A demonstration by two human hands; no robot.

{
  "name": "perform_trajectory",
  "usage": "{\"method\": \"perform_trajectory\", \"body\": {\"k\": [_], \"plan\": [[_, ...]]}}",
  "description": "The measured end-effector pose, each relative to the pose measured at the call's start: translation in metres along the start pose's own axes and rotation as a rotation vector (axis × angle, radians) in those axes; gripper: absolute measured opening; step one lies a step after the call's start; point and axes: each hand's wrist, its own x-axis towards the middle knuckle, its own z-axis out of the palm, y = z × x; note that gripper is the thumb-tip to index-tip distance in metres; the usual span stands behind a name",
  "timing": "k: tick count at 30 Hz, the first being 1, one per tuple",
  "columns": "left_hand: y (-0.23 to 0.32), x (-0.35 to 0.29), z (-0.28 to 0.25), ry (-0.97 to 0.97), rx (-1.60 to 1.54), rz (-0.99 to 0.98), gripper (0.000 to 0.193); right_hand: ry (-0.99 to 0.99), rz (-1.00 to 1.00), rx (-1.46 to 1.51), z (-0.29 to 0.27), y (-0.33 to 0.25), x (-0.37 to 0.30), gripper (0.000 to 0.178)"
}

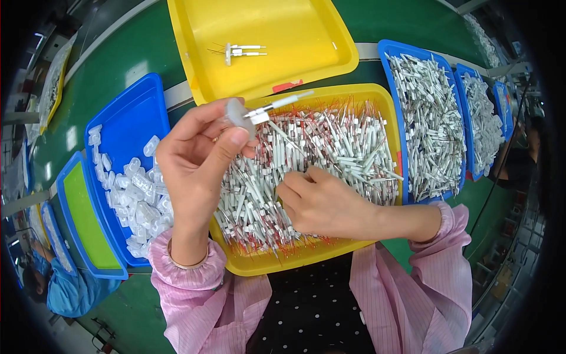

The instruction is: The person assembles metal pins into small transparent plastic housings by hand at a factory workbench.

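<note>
Pinched between the thumb and fingers of my left hand (191, 159) is a translucent plastic holder (237, 112). A white-ended rod-like part (276, 105) sticks out of it toward the right. Below and to the right, my right hand (321, 203) rests with curled fingers on a heap of thin white and metal rods with red wires (342, 138). Whether those fingers grip a rod is hidden. The heap fills a yellow tray (259, 268) right in front of me.
Beyond stands another yellow tray (295, 47), with a two-rod assembly (233, 53) in it. At left, a blue tray (134, 115) holds clear plastic pieces (141, 200). Blue trays (396, 118) of parts line the right. A person in blue (76, 292) sits far left.
</note>
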Motion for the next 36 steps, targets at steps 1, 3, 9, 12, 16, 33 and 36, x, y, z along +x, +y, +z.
{"method": "perform_trajectory", "body": {"k": [1,3,9,12,16,33,36], "plan": [[-0.001,-0.001,-0.002,0.005,0.001,0.003,0.030,0.001,-0.006,-0.001,-0.002,0.001,0.002,0.009],[-0.003,-0.002,-0.004,-0.034,0.001,-0.011,0.030,-0.073,-0.123,-0.060,-0.007,0.004,0.007,0.008],[0.000,-0.002,-0.001,-0.049,-0.021,-0.036,0.030,-0.115,-0.242,-0.056,-0.019,0.014,0.007,0.013],[0.000,-0.003,-0.003,-0.053,-0.140,-0.083,0.029,0.035,-0.174,0.142,-0.032,0.024,0.002,0.014],[0.001,-0.005,0.000,-0.099,-0.380,-0.182,0.030,0.330,0.089,0.444,-0.055,0.032,-0.014,0.012],[-0.005,-0.010,0.005,-0.281,-0.545,-0.190,0.040,0.817,0.482,0.760,-0.065,0.028,-0.018,0.017],[-0.004,-0.010,0.005,-0.283,-0.483,-0.155,0.038,0.791,0.478,0.639,-0.069,0.021,-0.017,0.019]]}}
